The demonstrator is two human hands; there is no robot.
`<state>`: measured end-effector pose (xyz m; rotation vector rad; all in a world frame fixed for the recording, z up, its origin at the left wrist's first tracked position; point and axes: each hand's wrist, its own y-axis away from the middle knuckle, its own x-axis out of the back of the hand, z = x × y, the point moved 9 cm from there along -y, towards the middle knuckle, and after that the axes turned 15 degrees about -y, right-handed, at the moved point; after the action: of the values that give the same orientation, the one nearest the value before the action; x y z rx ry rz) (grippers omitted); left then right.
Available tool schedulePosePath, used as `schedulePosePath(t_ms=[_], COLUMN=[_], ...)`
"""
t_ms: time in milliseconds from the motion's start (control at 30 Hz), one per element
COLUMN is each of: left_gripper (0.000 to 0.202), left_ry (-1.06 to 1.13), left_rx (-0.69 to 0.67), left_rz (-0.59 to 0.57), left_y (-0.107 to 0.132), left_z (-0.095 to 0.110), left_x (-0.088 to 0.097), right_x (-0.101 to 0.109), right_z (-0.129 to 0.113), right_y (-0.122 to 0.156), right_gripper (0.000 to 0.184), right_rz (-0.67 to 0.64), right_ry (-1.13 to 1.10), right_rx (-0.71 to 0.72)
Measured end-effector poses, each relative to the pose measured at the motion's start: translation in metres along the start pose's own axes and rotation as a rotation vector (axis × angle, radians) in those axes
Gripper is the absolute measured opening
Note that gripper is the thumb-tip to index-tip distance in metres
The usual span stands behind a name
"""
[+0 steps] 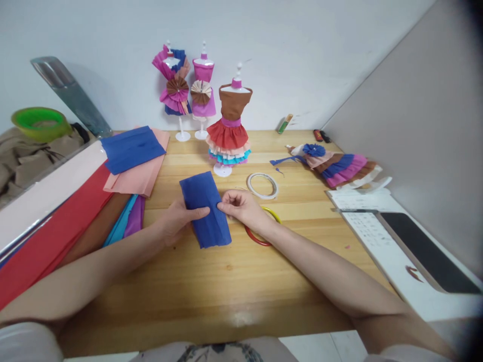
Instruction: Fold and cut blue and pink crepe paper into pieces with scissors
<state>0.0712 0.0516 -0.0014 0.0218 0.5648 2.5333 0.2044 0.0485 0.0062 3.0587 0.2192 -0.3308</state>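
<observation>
A folded piece of blue crepe paper [205,208] is held just above the wooden table [211,286] at its middle. My left hand [180,219] grips its left edge, thumb lying across the paper. My right hand [239,207] pinches the paper's right edge with fingers curled. Under my right wrist lie a red ring [255,238] and a yellow ring [274,213].
Three small mannequins in paper dresses [229,128] stand at the back. A white tape ring [262,185] lies near them. Stacked crepe sheets [130,156] sit at the left, a paper dress [339,167] lies at the right, and a tablet [424,249] rests on papers.
</observation>
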Motion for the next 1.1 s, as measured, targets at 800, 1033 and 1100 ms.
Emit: schedulePosePath(t_ms=[800,1033,1100], left_gripper=[0.052,0.045,0.041], left_ry=[-0.149,-0.063,-0.027], left_rx=[-0.043,-0.050,-0.063], left_rz=[-0.005,0.015,0.023], left_y=[-0.009,-0.014,-0.015], left_z=[-0.001,0.000,0.001], left_x=[0.008,0.013,0.015], right_x=[0.006,0.008,0.011], right_z=[0.007,0.010,0.013], right_y=[-0.001,-0.003,-0.005], right_gripper=[0.039,0.032,0.032], right_rz=[0.100,0.088,0.103], right_ry=[-0.120,-0.247,-0.303], right_rx=[-0.020,-0.020,-0.023])
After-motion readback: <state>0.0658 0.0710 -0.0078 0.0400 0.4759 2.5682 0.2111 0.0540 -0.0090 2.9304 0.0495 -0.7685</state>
